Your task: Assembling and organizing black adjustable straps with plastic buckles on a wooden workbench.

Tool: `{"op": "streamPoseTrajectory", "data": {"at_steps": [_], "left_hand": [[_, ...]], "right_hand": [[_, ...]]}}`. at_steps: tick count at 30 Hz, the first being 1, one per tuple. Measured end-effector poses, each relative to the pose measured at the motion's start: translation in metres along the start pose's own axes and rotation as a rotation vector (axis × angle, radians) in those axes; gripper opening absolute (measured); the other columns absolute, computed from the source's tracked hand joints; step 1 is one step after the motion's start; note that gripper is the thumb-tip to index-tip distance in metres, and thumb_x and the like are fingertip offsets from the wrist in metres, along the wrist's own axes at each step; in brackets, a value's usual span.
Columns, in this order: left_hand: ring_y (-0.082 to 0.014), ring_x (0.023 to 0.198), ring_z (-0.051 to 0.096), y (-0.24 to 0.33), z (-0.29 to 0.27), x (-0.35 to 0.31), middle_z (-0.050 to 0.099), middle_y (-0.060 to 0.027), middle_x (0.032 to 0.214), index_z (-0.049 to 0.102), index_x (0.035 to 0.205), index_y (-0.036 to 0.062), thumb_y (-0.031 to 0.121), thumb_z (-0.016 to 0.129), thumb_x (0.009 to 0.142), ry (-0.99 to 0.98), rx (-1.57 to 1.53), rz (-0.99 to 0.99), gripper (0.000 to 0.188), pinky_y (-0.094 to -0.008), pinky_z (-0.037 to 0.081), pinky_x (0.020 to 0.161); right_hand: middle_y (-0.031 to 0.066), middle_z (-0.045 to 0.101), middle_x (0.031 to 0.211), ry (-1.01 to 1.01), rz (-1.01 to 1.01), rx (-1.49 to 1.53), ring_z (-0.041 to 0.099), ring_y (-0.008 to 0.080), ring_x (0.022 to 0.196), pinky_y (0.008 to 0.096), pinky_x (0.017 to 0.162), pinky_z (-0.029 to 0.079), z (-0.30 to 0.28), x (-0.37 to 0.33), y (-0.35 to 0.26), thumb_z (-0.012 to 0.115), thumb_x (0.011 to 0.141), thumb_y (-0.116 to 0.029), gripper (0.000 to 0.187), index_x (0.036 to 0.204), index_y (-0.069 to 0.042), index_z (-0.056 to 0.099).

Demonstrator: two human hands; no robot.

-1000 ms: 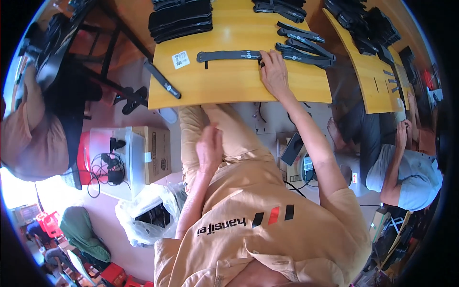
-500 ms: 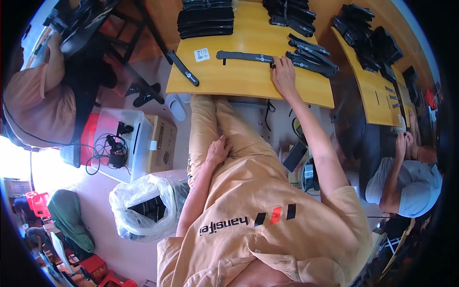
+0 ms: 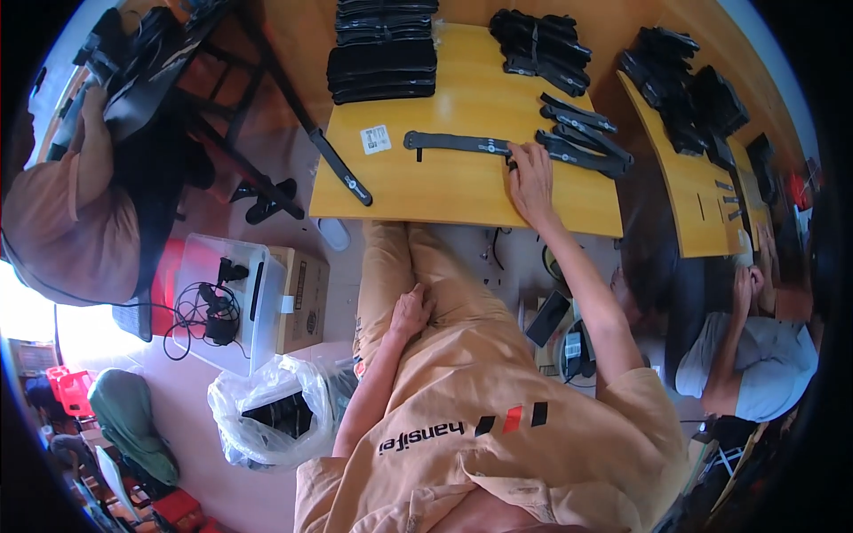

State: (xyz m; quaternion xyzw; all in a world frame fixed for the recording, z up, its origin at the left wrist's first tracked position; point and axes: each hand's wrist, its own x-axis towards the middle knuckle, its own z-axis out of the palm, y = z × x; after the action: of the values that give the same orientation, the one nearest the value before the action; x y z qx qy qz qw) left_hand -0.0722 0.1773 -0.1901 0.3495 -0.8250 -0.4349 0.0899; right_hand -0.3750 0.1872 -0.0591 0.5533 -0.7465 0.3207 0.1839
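Note:
My right hand (image 3: 530,184) is at the right end of a dark grey strap (image 3: 458,143) lying across the yellow table. Its fingers are bent down and closed together on that end, just left of a pile of similar straps (image 3: 586,147). The strap's left end is rounded, with a short black tab (image 3: 419,155) below it. Another strap (image 3: 343,172) lies aslant at the table's left edge, partly past it. Low on my lap rests my left hand (image 3: 412,313), empty, with its fingers loosely apart on the trousers.
Stacks of black folded pieces (image 3: 382,71) and a tied black bundle (image 3: 542,53) stand at the table's back. A white label (image 3: 375,139) lies on the left. Beside me are a lined bin (image 3: 267,373), a clear box (image 3: 191,333) and a carton (image 3: 306,302). People sit on both sides.
The whole view has shifted, so the table sits lower in the picture. My right hand stays at the strap's end, and my left hand stays on my lap.

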Motion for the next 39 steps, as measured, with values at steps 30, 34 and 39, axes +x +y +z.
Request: {"op": "streamPoseTrajectory", "data": {"at_steps": [30,34,39], "left_hand": [[-0.0102,0.081,0.058,0.091,-0.11,0.021,0.06,-0.0049,0.098,0.05,0.119,-0.0014,0.023,0.053,0.092,-0.122,-0.891,-0.307,0.037,-0.0246,0.047,0.073],[-0.0098,0.087,0.057,0.119,-0.106,0.036,0.06,-0.0037,0.099,0.053,0.116,-0.0004,0.019,0.052,0.092,0.128,-1.187,-0.228,0.031,-0.024,0.044,0.08],[-0.0115,0.088,0.058,0.108,-0.1,0.04,0.063,-0.0049,0.094,0.058,0.104,0.0024,0.02,0.052,0.092,0.162,-1.358,-0.219,0.022,-0.0243,0.045,0.081]], "right_hand": [[0.0036,0.052,0.09,-0.557,0.625,1.192,0.051,0.0099,0.078,0.0224,0.068,0.043,0.015,-0.006,-0.128,0.049,0.082,0.004,0.039,0.121,0.0,0.047],[0.0036,0.052,0.089,-0.462,0.684,1.319,0.052,0.0075,0.085,0.0218,0.073,0.045,0.003,-0.031,-0.139,0.048,0.076,0.013,0.044,0.118,0.001,0.047],[0.0075,0.058,0.086,-0.474,0.541,1.155,0.059,0.0138,0.075,0.0231,0.065,0.047,-0.016,-0.026,-0.129,0.052,0.077,0.007,0.027,0.103,0.003,0.056]]}}
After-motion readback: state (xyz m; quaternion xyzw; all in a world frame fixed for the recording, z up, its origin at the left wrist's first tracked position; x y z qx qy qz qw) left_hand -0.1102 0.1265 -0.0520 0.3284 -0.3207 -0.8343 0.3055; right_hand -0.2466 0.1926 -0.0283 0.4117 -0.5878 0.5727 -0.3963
